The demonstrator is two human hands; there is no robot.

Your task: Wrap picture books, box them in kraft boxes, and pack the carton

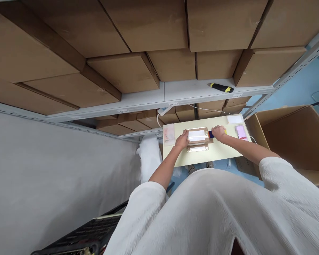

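Observation:
On the pale table lies a small cardboard box with a white panel on top. A flap or sheet with a shiny pale strip sticks out at its near side. My left hand grips the box by its left end. At the right end, my right hand is closed round a dark blue tool with a bit of yellow. Its tip is against or just beside the box, and my fingers hide most of it, so its kind is unclear.
A pinkish packet lies at the table's left, a white label sheet and a phone at its right. Above, a shelf bears cartons and a utility knife. A large open carton stands right.

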